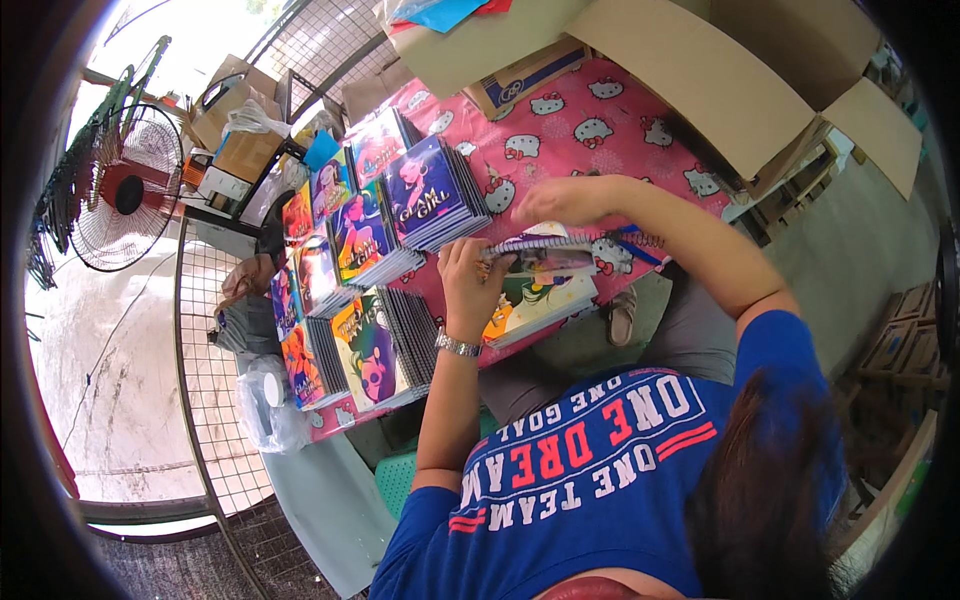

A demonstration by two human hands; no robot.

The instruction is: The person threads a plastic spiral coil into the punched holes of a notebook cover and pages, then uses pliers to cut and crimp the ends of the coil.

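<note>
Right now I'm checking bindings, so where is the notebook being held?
In the head view, just right of centre: the spiral-bound notebook is in the left hand, above a yellow-and-white cover and near the right hand.

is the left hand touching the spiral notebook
Touching: the head view shows the left hand gripping the spiral notebook at its left end.

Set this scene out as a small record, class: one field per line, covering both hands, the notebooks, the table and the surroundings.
Left hand: grips the left end of a spiral-bound notebook
Right hand: curled, close to the coil; contact unclear
Stacked notebooks: colourful covers, mostly left of the hands
Table cover: pink, patterned
Surroundings: fan at left, open cardboard box at upper right
</note>
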